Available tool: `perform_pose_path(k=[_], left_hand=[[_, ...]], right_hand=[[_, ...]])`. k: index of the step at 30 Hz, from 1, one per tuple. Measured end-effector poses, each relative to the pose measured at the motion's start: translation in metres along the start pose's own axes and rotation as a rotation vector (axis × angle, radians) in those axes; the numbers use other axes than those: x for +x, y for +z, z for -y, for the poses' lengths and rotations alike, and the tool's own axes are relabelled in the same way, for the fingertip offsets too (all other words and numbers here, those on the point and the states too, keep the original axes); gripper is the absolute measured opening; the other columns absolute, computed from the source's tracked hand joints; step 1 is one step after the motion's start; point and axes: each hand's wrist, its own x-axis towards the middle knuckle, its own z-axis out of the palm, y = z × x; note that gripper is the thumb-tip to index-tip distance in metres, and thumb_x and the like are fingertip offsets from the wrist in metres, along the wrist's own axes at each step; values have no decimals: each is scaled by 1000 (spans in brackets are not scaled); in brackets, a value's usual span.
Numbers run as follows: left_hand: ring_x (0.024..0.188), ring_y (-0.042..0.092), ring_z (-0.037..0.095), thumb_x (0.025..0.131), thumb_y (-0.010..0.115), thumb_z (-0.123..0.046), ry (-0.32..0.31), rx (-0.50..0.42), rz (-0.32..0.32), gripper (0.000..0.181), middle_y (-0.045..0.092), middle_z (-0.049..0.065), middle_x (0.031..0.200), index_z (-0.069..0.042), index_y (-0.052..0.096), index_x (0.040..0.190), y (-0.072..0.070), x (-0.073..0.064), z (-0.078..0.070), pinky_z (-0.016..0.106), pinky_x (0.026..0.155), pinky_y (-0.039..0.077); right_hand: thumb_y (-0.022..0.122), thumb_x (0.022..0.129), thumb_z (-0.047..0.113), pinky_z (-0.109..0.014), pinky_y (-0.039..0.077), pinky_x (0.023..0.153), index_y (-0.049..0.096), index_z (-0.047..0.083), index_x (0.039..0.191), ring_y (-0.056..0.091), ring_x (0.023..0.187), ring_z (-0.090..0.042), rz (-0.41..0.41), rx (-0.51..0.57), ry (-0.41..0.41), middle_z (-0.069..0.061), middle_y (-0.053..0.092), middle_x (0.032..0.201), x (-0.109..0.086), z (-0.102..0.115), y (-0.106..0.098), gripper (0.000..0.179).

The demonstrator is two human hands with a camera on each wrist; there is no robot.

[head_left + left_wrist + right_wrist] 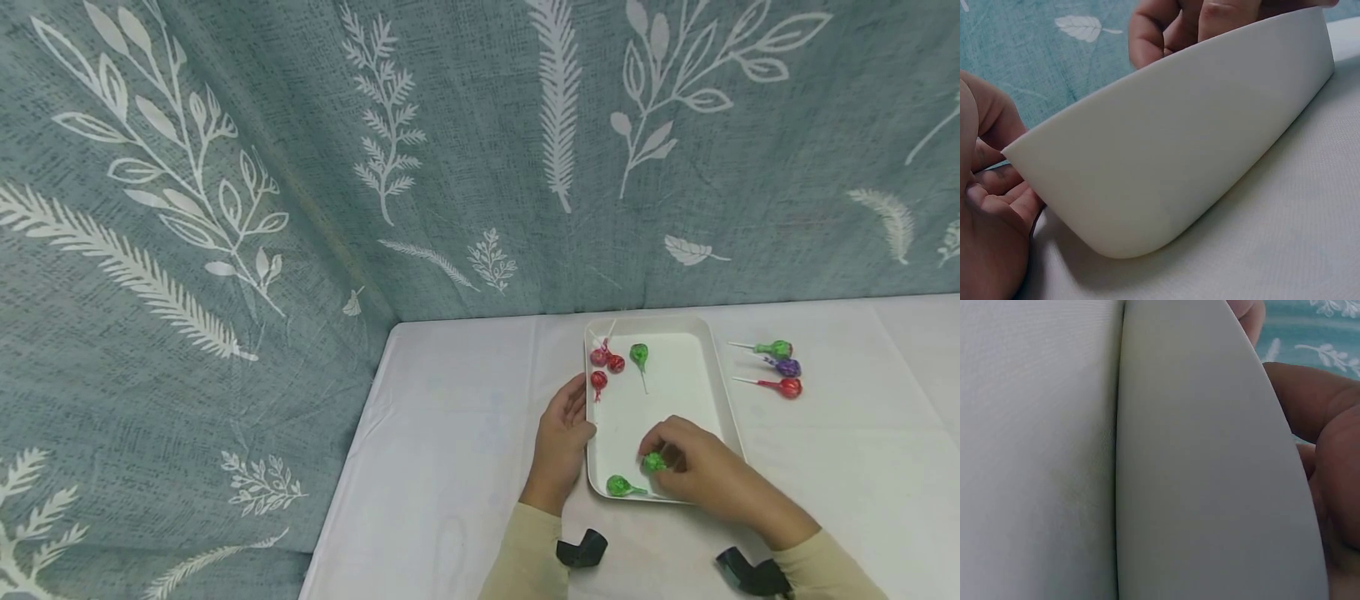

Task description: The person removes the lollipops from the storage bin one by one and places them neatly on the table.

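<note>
A white rectangular tray point(686, 375) lies on the table. My left hand point(558, 442) grips its left side, the thumb over the rim and the fingers along the outer wall. Over the tray's near end, my right hand point(708, 471) pinches a green lollipop point(653, 462) by its wrapped head; its stick is hidden. Just left of it, another green lollipop point(618, 486) lies at the near rim. Three red lollipops point(616, 363) sit in the far left corner area, beside a green lollipop point(639, 354). The tray's outer wall point(1172, 144) hides its contents in both wrist views.
Right of the tray, three lollipops lie on the white tablecloth point(450, 417): one green point(780, 349), one purple point(787, 367) and one red point(791, 387). A blue-green curtain point(465, 150) with white leaf prints hangs behind and to the left.
</note>
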Motion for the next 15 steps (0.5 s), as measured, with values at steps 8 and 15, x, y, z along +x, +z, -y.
perform_pose_path(k=[8, 15], left_hand=[[148, 50, 24, 87, 47, 14, 10, -5, 1, 76, 54, 11, 160, -2, 48, 161, 0, 0, 0, 30, 117, 44], [148, 50, 25, 88, 48, 15, 2, -2, -3, 75, 53, 10, 160, -3, 48, 161, 1, 0, 1, 29, 116, 44]], right_hand=[[82, 84, -6, -28, 59, 73, 67, 17, 103, 61, 87, -12, -100, 71, -15, 7, 64, 99, 1, -1, -2, 33], [82, 87, -10, -23, 59, 76, 73, 10, 113, 64, 90, -11, -240, 102, -56, 5, 69, 107, 0, -2, -4, 33]])
